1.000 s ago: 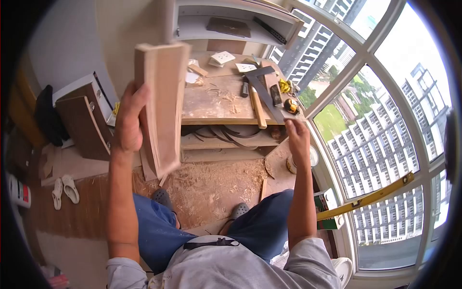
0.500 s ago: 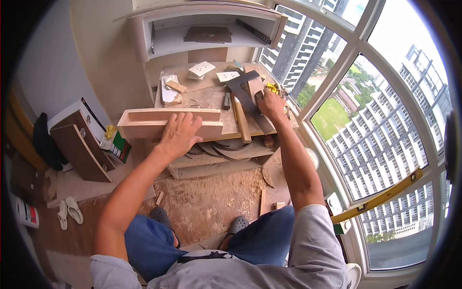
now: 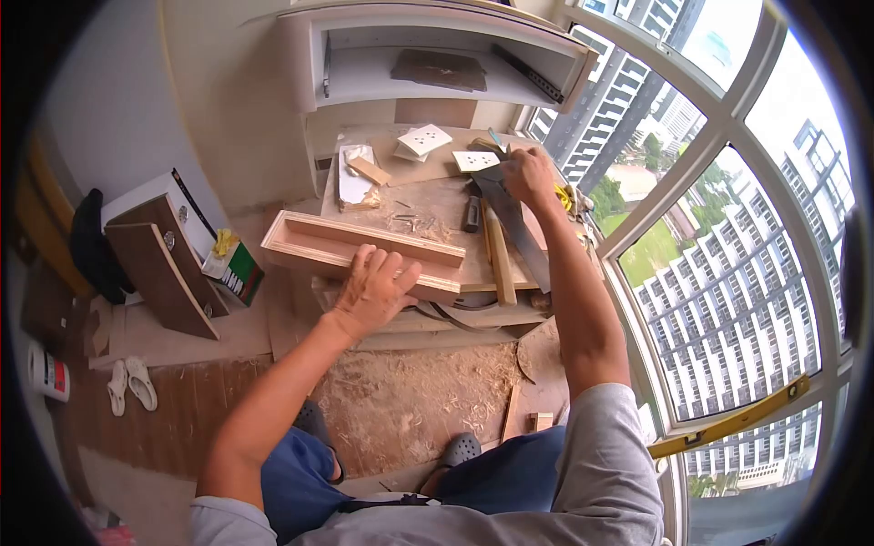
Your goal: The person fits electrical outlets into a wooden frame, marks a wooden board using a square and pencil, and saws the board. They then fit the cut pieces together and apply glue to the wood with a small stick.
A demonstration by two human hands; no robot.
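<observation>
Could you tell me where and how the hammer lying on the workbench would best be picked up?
Probably by the bare wooden handle of the hammer, coming down from above at its near end. It lies flat, pointing toward the person, uncovered there. The far end sits beside the steel square under the right hand, so that side is crowded.

The left hand (image 3: 375, 289) lies palm down, fingers (image 3: 393, 269) spread and pointing forward, pressed flat on what is under it. Its forearm runs bare and nearly straight back toward the body, elbow low at the lower left. The right hand (image 3: 526, 175) is stretched further forward, knuckles up, its fingers curled down and closed. The right arm is almost fully extended, bare to a grey short sleeve at the shoulder. The two hands are well apart.
</observation>
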